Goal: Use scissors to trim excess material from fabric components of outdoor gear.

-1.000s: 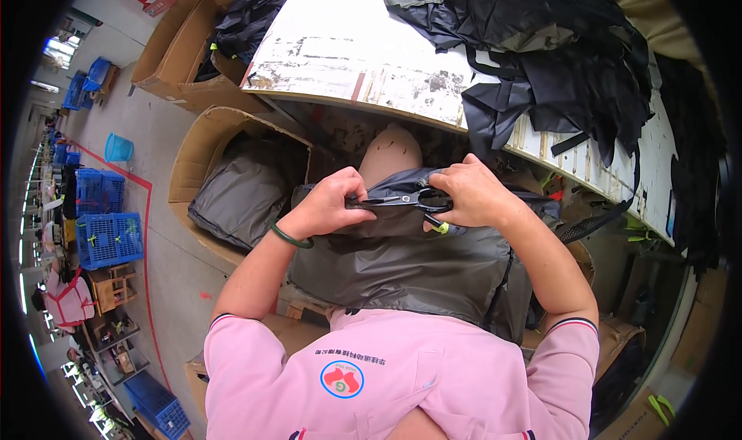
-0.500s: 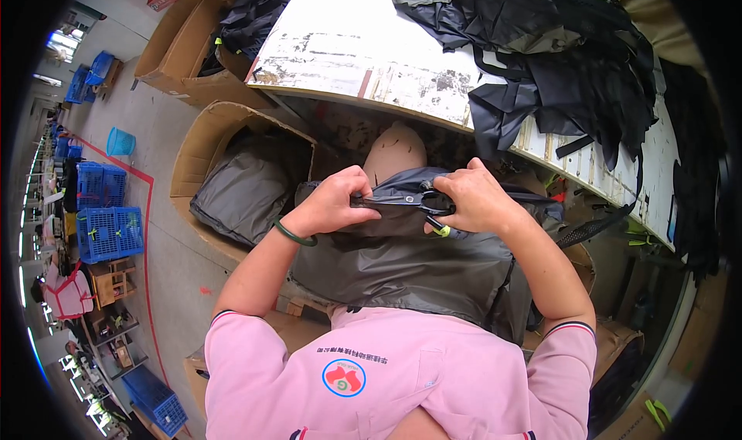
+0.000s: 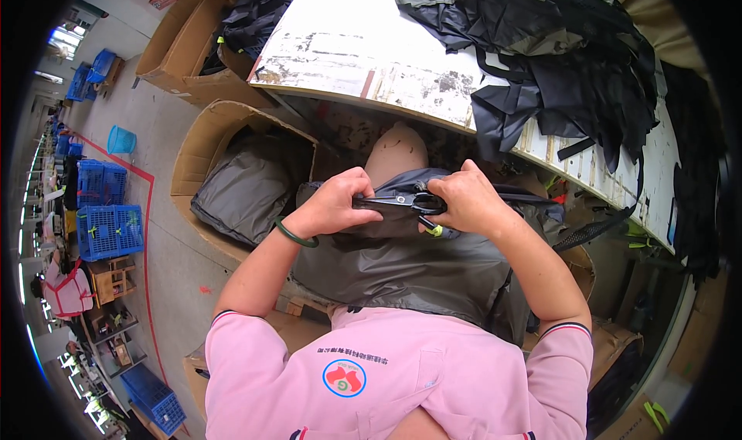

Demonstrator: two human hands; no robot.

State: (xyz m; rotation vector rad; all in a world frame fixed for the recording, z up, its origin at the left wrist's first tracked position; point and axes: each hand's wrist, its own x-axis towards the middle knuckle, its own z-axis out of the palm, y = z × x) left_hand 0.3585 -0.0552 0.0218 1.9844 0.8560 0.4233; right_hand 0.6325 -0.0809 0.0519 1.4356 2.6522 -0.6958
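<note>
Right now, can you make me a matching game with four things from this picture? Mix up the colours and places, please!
Things:
1. Scissors
2. Bracelet
3. Round bin
4. Shirt

Colours and places:
A. Light blue
B. Pink
C. Held in the right hand
D. Dark green

Right pairs:
1-C, 2-D, 3-A, 4-B

Cloth (image 3: 564,76) blocks the tabletop (image 3: 355,42)'s right end; its near left corner leaves passage. Scissors (image 3: 403,200) bar the gap between the hands (image 3: 337,202).
</note>
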